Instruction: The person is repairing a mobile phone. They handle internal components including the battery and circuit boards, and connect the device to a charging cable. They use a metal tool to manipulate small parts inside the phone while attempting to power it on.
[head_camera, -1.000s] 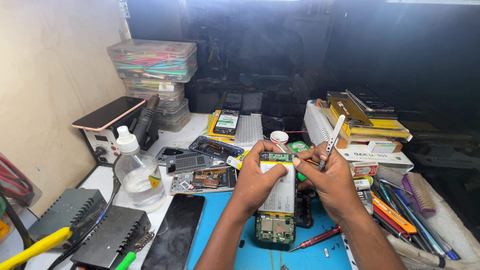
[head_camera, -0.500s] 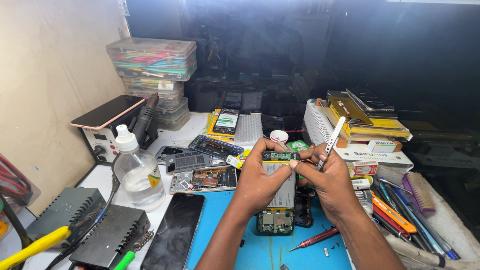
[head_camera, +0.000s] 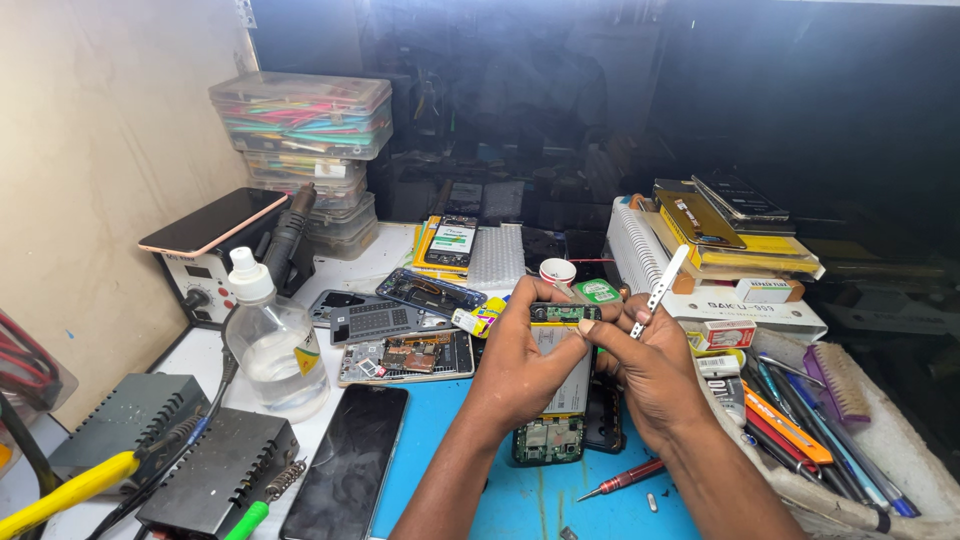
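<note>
My left hand (head_camera: 525, 365) grips an opened phone (head_camera: 553, 395) with its back cover off, showing the silver battery and green circuit boards at both ends. It is held upright above the blue work mat (head_camera: 440, 470). My right hand (head_camera: 650, 370) holds silver tweezers (head_camera: 657, 291) that stick up and to the right, while its thumb and forefinger pinch at the phone's top edge next to my left thumb. A red-handled screwdriver (head_camera: 625, 480) lies on the mat below my right wrist.
A clear squeeze bottle (head_camera: 272, 345), a dark phone screen (head_camera: 348, 460), several opened phones (head_camera: 405, 352) and a soldering station (head_camera: 205, 260) lie at left. Stacked plastic boxes (head_camera: 300, 120) stand behind. Boxes, phones and a tray of tools (head_camera: 800, 420) crowd the right.
Both hands and the phone have lifted slightly and stayed together at the phone's top edge. Otherwise the bench looks the same.
</note>
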